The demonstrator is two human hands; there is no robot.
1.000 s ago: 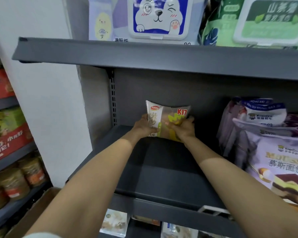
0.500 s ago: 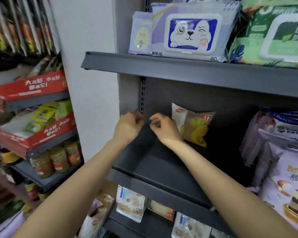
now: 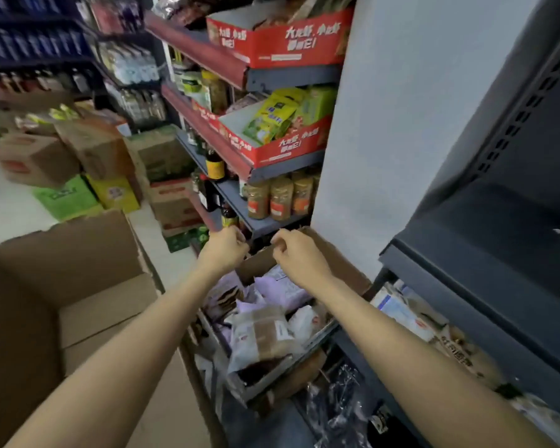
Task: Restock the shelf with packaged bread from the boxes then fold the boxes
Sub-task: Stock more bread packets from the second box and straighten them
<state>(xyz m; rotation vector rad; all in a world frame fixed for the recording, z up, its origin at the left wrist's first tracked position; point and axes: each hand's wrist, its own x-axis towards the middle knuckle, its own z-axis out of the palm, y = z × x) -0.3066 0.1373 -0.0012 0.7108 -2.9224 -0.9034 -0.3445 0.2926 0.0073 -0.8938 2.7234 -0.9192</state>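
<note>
An open cardboard box [image 3: 343, 270] stands on the floor below the shelves, full of packaged bread [image 3: 262, 334] in clear and purple wrappers. My left hand [image 3: 225, 248] and my right hand [image 3: 296, 257] hover side by side above the box, fingers loosely curled, holding nothing. The dark grey shelf [image 3: 485, 279] rises at the right; the bread placed on it is out of view. Lower shelf levels at the right hold more packaged bread [image 3: 404, 315].
A large open cardboard box [image 3: 78, 279] stands at the left. More cartons [image 3: 88, 156] are stacked on the floor behind it. Side shelves carry red display trays [image 3: 278, 147], jars [image 3: 280, 197] and bottles. A white pillar [image 3: 369, 124] separates the shelving units. Crumpled plastic [image 3: 340, 405] lies below.
Both hands let go of the bread packet on the shelf and drew back left and down. My view swung from the shelf to the box on the floor.
</note>
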